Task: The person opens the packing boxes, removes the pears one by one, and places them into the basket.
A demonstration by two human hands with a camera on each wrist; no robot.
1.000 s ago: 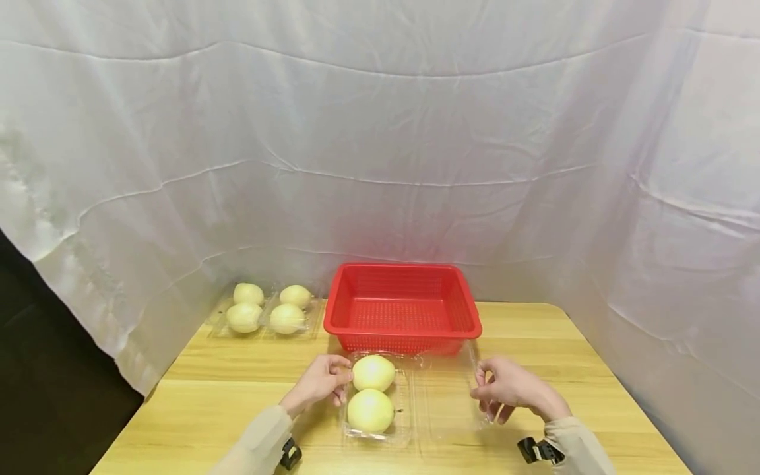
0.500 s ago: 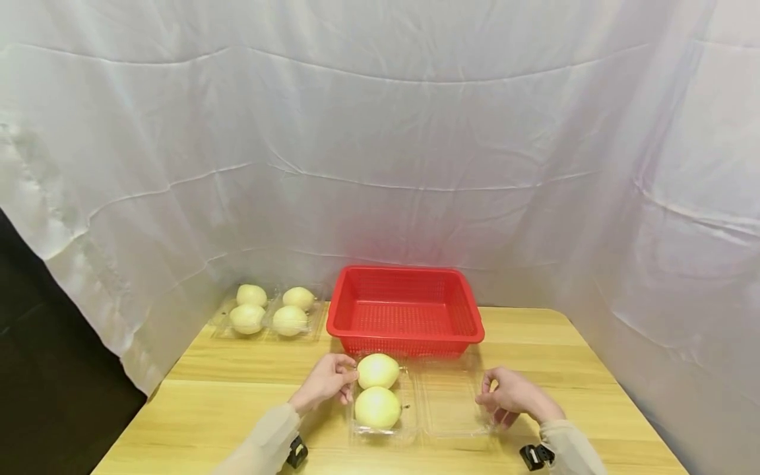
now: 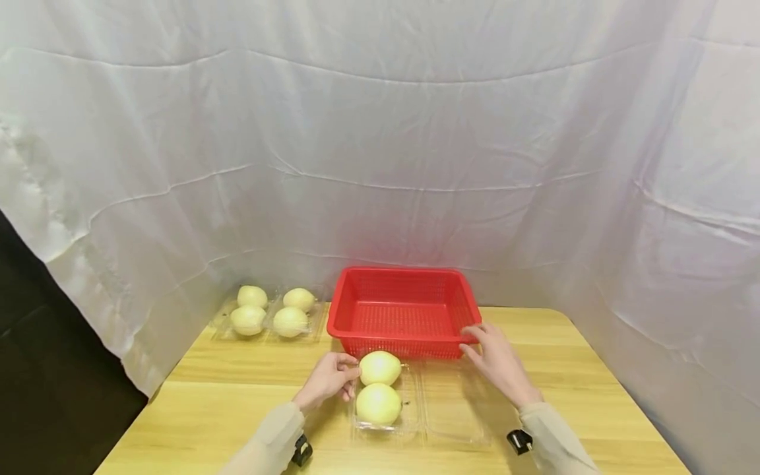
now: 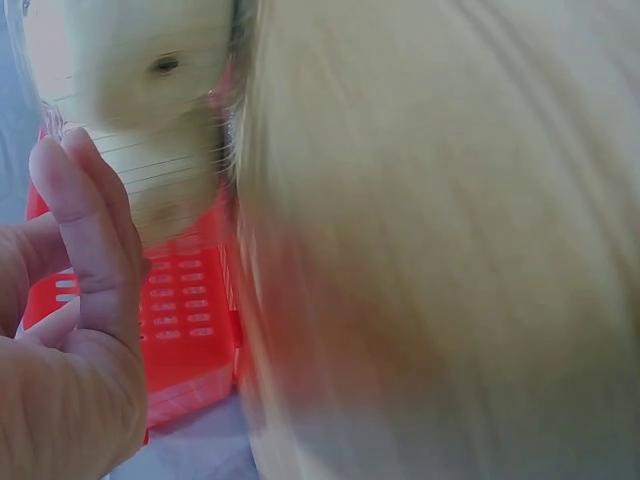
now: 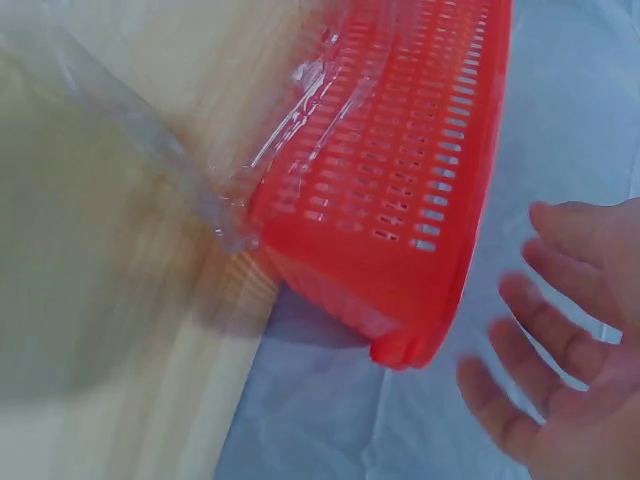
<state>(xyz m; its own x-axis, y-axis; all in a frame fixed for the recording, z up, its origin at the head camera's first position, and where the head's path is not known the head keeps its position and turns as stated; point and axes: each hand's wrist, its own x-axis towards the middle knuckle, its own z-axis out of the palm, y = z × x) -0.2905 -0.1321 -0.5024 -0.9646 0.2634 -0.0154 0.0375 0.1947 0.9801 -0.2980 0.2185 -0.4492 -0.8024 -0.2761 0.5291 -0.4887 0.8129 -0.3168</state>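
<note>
A clear plastic clamshell box (image 3: 413,422) lies unfolded in front of the red basket (image 3: 404,348), its lid (image 3: 454,406) spread flat to the right. Two pale yellow pears, a far one (image 3: 380,367) and a near one (image 3: 379,404), sit in its left half. My left hand (image 3: 326,381) pinches the box's left edge; the left wrist view shows the fingertips (image 4: 62,165) against the clear wall. Over the basket's front right corner is my right hand (image 3: 501,366), fingers spread and holding nothing. In the right wrist view those fingers (image 5: 545,330) stand apart from the basket.
Two pairs of pears (image 3: 248,319) in clear packaging stand at the table's back left. The wooden table (image 3: 237,402) has a pale cloth (image 3: 404,152) hanging behind and around it. No contents show inside the basket.
My right hand has left the lid's right edge and moved forward to the basket's front right corner, fingers opening. The lid now lies flat. My left hand stays at the box's left edge.
</note>
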